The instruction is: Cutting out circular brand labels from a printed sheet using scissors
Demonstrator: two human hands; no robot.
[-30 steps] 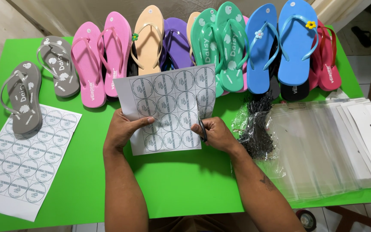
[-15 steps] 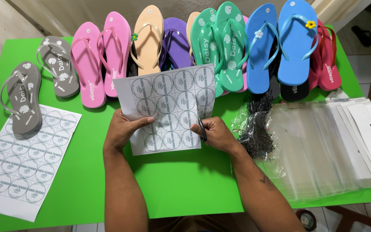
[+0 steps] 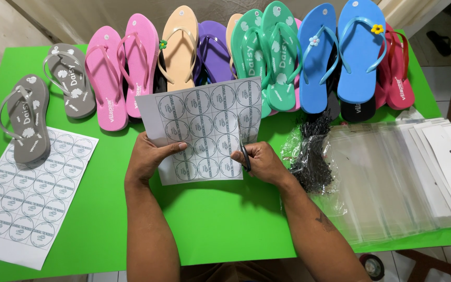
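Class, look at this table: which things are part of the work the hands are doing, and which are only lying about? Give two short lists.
In hand:
left hand
right hand
sticker sheet held up
thin dark tool in the right hand

Lying about:
second sticker sheet
grey flip-flops
row of coloured flip-flops
clear bags
black ties bundle
green table

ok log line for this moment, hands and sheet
left hand: holds sticker sheet | right hand: grips sheet's right edge plus thin dark tool | on: green table
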